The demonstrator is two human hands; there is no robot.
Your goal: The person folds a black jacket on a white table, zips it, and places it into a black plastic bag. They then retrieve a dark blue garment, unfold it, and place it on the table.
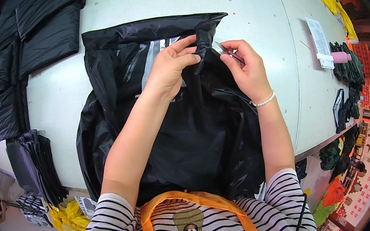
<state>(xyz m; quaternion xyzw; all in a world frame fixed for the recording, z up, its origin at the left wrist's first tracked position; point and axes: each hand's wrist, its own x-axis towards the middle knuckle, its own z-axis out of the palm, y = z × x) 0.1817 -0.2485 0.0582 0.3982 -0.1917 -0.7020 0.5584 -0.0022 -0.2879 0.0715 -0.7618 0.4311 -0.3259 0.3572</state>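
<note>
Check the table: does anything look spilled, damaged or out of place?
Nothing stands out. The black jacket bunches below the right end of its collar, where the left hand pinches it; with the right hand holding a small tool close by, that looks like handling, not damage.

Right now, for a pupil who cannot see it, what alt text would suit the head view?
A person's left hand pinches a black jacket near its collar, while the right hand holds a small pointed tool beside it. The jacket lies on a pale table, with black fabric pieces at the left.
</note>
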